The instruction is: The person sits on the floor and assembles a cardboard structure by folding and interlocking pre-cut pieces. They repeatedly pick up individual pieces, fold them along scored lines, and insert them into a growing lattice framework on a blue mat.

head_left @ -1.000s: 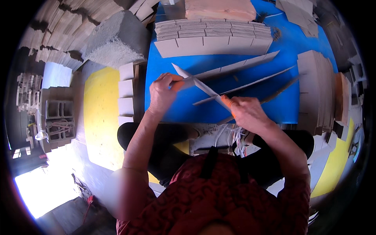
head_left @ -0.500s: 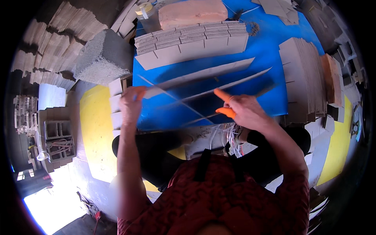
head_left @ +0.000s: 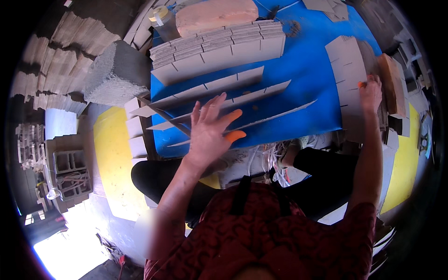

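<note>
Several slotted cardboard strips (head_left: 242, 99) stand on edge, roughly parallel, on the blue tabletop (head_left: 308, 88). A crossing strip (head_left: 171, 122) slants through them near their left ends. My left hand (head_left: 207, 133) is over the strips by this crossing, open with fingers spread and orange covers on two of its digits. It hides part of the strips behind it. At the right, my right hand (head_left: 372, 95) has its fingers bent on the front slotted cardboard strip (head_left: 346, 77) of an upright stack. Orange covers show on its fingertips too.
A long stack of slotted strips (head_left: 219, 53) lies along the far side, before a reddish brick (head_left: 217, 16) and a tape-topped jar (head_left: 163, 21). A rough grey block (head_left: 116, 74) is at the left. Another brick (head_left: 392, 84) backs the right stack.
My right hand has moved from the table's middle to the right stack. My left hand has shifted right and opened over the strips. The crossing strip now sits lower among them.
</note>
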`<state>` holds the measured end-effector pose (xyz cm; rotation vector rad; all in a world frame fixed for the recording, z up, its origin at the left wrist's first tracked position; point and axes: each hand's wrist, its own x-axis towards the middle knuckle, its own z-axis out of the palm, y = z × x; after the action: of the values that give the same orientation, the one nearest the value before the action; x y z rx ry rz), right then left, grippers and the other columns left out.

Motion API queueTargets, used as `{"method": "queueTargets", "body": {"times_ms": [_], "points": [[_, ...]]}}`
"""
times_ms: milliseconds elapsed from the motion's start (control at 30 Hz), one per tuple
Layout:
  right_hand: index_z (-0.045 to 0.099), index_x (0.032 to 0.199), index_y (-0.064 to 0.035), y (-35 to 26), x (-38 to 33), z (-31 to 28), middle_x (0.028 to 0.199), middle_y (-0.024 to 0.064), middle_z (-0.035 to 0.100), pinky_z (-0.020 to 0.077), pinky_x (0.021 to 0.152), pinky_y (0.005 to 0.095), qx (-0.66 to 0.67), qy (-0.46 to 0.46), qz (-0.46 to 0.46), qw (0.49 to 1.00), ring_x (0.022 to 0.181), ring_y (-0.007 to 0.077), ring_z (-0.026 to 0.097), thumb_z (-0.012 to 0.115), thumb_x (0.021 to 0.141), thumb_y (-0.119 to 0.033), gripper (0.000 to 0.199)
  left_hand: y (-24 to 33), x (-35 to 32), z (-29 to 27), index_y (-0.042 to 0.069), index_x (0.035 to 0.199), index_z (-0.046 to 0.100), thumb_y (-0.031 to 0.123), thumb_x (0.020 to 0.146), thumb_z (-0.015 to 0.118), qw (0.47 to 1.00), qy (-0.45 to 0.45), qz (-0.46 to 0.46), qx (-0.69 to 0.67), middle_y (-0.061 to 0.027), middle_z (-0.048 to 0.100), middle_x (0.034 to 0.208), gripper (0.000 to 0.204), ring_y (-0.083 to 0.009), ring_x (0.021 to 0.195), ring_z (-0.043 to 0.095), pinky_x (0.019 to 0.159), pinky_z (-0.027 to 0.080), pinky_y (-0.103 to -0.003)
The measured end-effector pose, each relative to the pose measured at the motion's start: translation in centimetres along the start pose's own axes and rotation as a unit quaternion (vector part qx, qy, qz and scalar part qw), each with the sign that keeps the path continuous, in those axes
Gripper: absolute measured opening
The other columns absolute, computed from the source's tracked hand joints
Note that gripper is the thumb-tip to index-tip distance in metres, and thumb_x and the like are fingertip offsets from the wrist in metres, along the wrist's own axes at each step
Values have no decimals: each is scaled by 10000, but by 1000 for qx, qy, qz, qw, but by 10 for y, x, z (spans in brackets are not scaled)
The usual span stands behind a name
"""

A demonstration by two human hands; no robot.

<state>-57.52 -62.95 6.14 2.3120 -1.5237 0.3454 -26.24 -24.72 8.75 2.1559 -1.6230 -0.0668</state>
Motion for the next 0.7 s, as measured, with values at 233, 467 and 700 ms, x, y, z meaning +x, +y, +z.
{"method": "queueTargets", "body": {"times_ms": [233,467,700], "points": [[609,1277,-81,-64,-24,-79,1081,102,693,521,804,288,590,9,82,803,943,117,645,411,960,31,390,-2,10,23,219,943,780,248,774,796,999,-41,1,-10,-54,532,1353,173,-234,1296,480,1153,261,-511],[552,1312,-58,-147,-48,-78,969,162,697,524,687,279,584,41,-91,806,765,179,681,434,709,207,670,-3,12,28,216,911,768,242,763,771,999,-31,14,-27,-68,548,1309,150,-256,1267,491,1108,280,-558],[519,1342,-50,-173,-45,-79,915,208,683,545,630,324,518,45,-177,835,695,289,684,483,705,174,677,1,13,23,207,931,779,229,778,790,999,-45,1,-28,-58,551,1337,155,-234,1276,498,1152,251,-530]]}}
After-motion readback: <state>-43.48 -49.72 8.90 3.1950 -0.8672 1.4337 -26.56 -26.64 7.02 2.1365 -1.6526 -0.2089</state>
